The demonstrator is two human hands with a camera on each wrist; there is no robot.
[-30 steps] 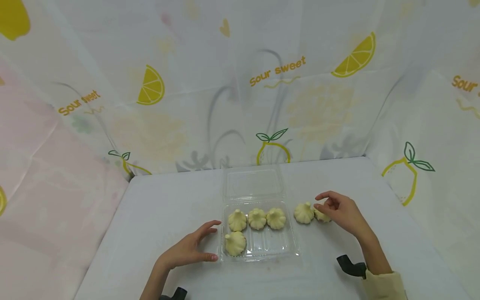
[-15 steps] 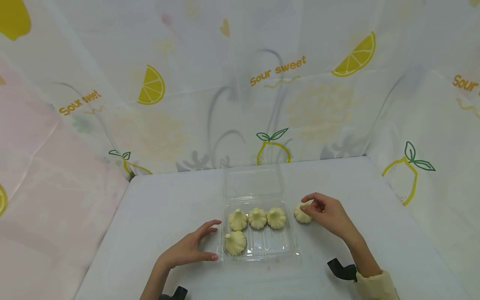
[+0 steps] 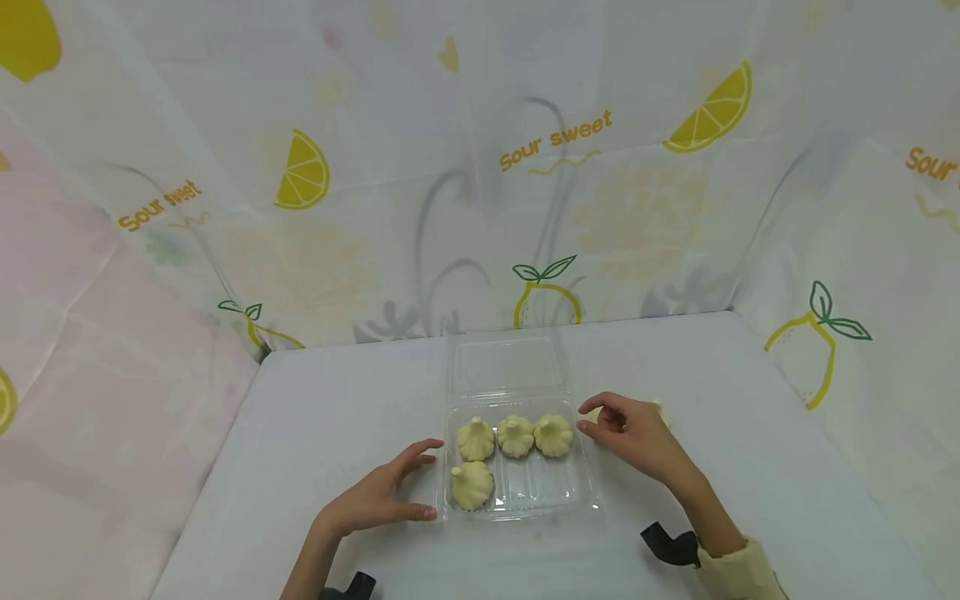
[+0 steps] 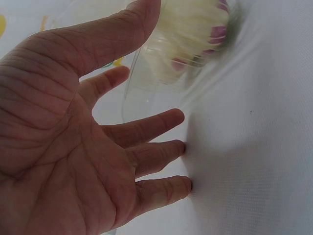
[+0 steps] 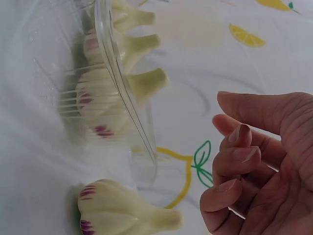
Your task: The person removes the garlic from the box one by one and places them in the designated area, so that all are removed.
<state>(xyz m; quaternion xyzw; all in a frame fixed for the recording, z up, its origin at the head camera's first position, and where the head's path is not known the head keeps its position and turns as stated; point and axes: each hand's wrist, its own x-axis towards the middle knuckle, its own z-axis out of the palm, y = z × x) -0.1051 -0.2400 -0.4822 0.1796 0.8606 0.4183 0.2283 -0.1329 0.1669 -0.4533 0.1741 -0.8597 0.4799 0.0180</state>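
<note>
A clear plastic clamshell box [image 3: 536,498] stands on the table with several garlic bulbs in it. Three bulbs [image 3: 515,437] line its back row, and one bulb [image 3: 472,486] sits at the front left. My left hand [image 3: 386,497] is spread beside the box's left edge, its thumb and fingers apart; in the left wrist view its lower fingertips touch the tabletop. My right hand [image 3: 633,433], fingers loosely bent and holding nothing, hovers near the box's right edge. It mostly hides two loose bulbs; one garlic bulb [image 5: 122,208] shows outside the box in the right wrist view.
The box's clear lid [image 3: 510,367] lies folded back toward the rear of the white table [image 3: 352,392]. Behind hangs a lemon-print cloth [image 3: 420,167]. A black bent piece [image 3: 671,546] sticks out from the right wrist.
My right hand has moved left, from above the farther loose bulb, past the nearer one, to the box's right edge. My left hand and the bulbs in the box stay put.
</note>
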